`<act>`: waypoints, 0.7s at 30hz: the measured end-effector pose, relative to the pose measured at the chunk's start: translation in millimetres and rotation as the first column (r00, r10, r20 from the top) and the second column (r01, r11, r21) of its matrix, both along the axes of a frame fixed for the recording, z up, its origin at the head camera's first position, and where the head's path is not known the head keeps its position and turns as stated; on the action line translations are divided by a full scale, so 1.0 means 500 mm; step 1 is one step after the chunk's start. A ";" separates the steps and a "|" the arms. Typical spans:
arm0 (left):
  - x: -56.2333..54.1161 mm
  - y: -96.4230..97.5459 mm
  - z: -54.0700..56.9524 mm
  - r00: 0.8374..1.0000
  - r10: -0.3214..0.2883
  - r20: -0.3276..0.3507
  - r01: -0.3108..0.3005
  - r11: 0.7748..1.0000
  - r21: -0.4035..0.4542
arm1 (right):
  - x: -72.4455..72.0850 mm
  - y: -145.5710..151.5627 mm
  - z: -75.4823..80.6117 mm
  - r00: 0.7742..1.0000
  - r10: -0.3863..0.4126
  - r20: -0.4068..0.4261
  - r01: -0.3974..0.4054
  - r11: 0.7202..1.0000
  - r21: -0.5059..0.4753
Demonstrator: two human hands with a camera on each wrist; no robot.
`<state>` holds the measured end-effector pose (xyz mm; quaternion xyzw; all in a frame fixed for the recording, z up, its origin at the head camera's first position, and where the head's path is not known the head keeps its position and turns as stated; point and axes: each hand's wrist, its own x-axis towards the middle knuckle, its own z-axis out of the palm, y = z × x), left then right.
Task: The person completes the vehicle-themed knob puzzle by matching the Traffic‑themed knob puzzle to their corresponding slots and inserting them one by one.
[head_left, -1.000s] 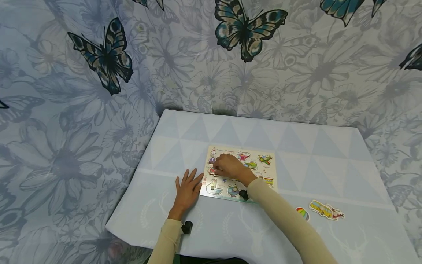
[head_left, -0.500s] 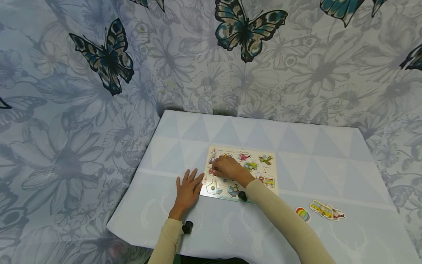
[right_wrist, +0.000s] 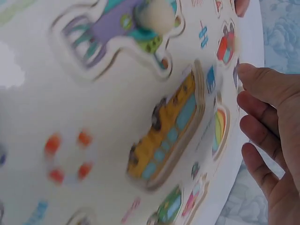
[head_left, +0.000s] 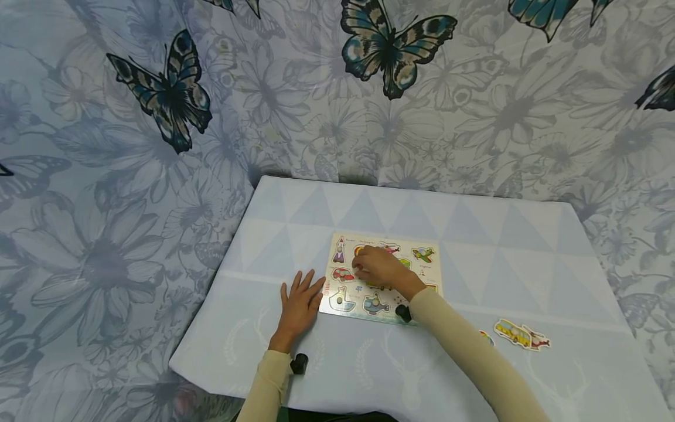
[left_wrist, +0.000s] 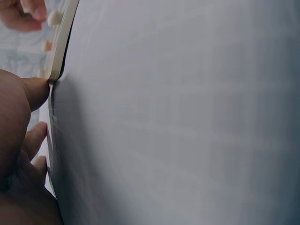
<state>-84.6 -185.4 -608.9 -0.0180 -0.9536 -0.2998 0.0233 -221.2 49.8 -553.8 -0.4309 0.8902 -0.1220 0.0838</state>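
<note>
A pale puzzle board (head_left: 432, 272) with vehicle pictures and knobbed pieces lies mid-table. My left hand (head_left: 300, 308) rests with fingers spread on the cloth at its left side; in the left wrist view a digit touches the board's corner (left_wrist: 55, 75). Over the middle of the board hovers my right hand (head_left: 382, 266). In the right wrist view its fingers (right_wrist: 260, 133) are slightly bent and apart, with nothing between them. A red car piece (head_left: 343, 274) sits in the board left of that hand. The purple rocket (head_left: 339, 251) is above the car.
To the right of the board lie a yellow bus piece (head_left: 512, 334), a red-and-white piece (head_left: 540, 341) touching it, and a rainbow-striped piece (head_left: 486, 337) partly covered by the right sleeve. A patterned cloth (head_left: 527, 264) covers the table, and a butterfly-print backdrop (head_left: 295, 117) stands behind.
My right hand has left the red car and moved right across the board, uncovering the car and rocket. Its sleeve now covers more of the striped piece. The left hand stays put.
</note>
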 end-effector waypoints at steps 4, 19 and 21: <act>0.000 0.000 -0.001 1.000 0.003 0.008 -0.003 1.000 0.019 | 0.002 0.042 0.010 1.000 -0.028 0.008 0.028 0.999 0.016; 0.001 -0.001 0.006 1.000 0.007 0.009 -0.007 1.000 0.009 | 0.020 0.198 0.024 0.999 -0.038 -0.032 0.038 0.999 -0.010; 0.001 -0.001 0.006 1.000 0.004 0.005 -0.004 1.000 0.005 | 0.024 0.216 0.028 0.999 -0.040 -0.028 0.040 0.999 0.001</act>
